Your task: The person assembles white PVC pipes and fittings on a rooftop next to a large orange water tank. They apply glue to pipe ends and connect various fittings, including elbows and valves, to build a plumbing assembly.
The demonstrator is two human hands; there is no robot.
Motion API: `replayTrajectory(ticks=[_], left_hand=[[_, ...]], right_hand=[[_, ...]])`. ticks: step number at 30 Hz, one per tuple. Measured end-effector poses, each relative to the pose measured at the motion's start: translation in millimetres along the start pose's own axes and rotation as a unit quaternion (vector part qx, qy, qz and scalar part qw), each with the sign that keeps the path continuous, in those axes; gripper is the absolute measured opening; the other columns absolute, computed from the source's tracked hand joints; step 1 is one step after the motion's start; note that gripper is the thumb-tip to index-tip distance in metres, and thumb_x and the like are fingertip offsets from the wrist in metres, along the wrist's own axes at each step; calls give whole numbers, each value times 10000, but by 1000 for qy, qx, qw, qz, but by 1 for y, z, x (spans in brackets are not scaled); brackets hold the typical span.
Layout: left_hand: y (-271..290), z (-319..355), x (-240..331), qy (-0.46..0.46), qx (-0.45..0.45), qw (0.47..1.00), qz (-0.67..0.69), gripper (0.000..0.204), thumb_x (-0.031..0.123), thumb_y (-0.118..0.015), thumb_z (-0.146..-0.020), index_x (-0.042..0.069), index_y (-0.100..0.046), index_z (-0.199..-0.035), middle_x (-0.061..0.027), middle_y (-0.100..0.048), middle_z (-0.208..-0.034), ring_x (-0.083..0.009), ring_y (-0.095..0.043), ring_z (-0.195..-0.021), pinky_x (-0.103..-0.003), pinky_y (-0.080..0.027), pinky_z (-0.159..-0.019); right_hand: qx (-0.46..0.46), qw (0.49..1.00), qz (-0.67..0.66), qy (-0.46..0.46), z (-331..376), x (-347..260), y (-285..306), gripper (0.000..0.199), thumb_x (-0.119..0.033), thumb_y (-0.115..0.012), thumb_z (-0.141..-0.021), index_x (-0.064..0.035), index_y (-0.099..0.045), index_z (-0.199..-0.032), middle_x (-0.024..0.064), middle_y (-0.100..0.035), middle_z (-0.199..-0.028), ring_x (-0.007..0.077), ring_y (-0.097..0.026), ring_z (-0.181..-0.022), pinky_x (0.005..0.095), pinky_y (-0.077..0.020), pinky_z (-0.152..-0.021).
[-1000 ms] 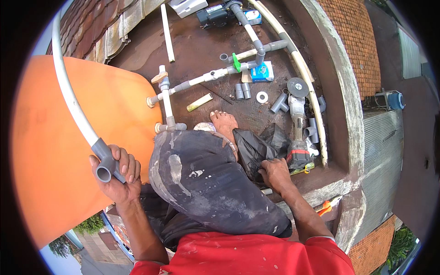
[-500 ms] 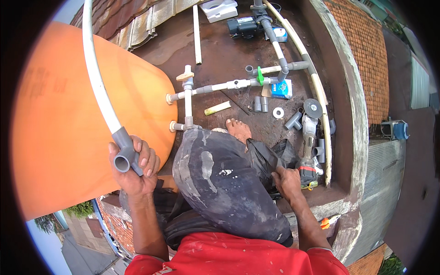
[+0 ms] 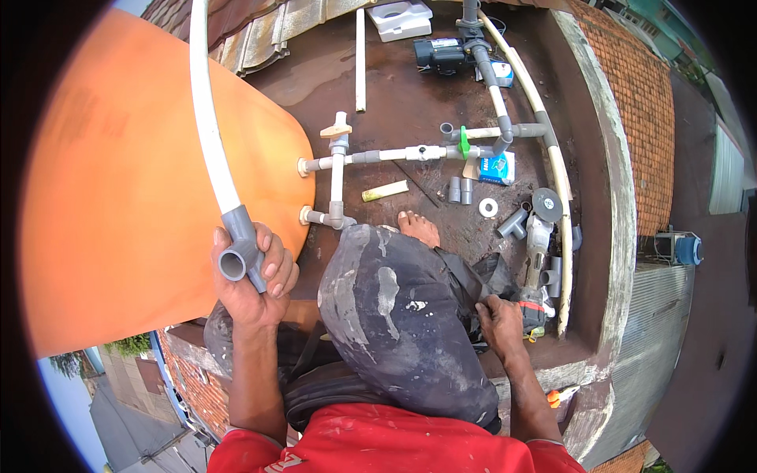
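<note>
My left hand [image 3: 254, 298] is closed round a grey pipe tee [image 3: 243, 234], whose open mouth faces me. A long white pipe [image 3: 207, 118] is fitted into the tee's upper end and rises to the top edge of the view. My right hand [image 3: 502, 323] is low beside my right thigh, its fingers curled on the edge of a black plastic bag [image 3: 494, 276]. Just right of that hand lies an angle grinder [image 3: 538, 236] with its disc up. Loose grey tees [image 3: 513, 223], two grey couplings [image 3: 455, 191] and a white tape roll [image 3: 488, 207] lie beyond.
A big orange tank [image 3: 158, 205] fills the left. White pipework with a green-handled valve [image 3: 464, 143] runs from it toward a dark pump [image 3: 441, 55]. A blue and white box [image 3: 498, 169] and a cut pipe piece [image 3: 385, 191] lie on the floor. A low wall [image 3: 611, 181] borders the right.
The view has shifted, so the surroundings sit slightly farther right and lower. My left hand still grips the tee and pipe; my right hand stays at the bag.
</note>
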State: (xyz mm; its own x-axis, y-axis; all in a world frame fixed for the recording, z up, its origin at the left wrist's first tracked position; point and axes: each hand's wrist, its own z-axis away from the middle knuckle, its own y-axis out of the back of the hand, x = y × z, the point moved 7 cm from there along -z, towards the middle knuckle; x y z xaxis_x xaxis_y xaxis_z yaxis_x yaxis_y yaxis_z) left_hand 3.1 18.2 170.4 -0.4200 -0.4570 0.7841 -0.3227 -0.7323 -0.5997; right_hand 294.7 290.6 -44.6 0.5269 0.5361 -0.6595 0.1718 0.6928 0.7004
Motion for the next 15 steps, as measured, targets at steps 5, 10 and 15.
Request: replayTrajectory(ticks=[5, 10, 15], left_hand=[[-1, -5, -12, 16, 6, 1000, 5, 617, 631, -417, -1141, 47, -562, -1003, -25, -519, -670, -119, -452, -439, -257, -357, -400], [1, -28, -30, 63, 5, 997, 40, 618, 635, -389, -1142, 68, -580, -988, -15, -527, -667, -120, -448, -442, -264, -352, -417], [5, -62, -59, 95, -16, 991, 90, 627, 628, -385, -1137, 64, -609, -976, -25, -539, -660, -132, -468, -462, -275, -359, -432]], right_hand=[[33, 994, -77, -71, -9, -19, 39, 94, -132, -744, -1000, -42, -745, -971, 183, -750, -876, 382, -697, -863, 479, -517, -808], [253, 947, -190, 57, -30, -101, 141, 127, -80, -707, -1049, 15, -764, -1110, 124, -759, -974, 223, -721, -937, 350, -559, -869], [268, 940, -101, 187, -29, -217, 201, 166, -111, -725, -1032, -19, -771, -1162, 110, -772, -1131, 267, -696, -1122, 408, -502, -1045]])
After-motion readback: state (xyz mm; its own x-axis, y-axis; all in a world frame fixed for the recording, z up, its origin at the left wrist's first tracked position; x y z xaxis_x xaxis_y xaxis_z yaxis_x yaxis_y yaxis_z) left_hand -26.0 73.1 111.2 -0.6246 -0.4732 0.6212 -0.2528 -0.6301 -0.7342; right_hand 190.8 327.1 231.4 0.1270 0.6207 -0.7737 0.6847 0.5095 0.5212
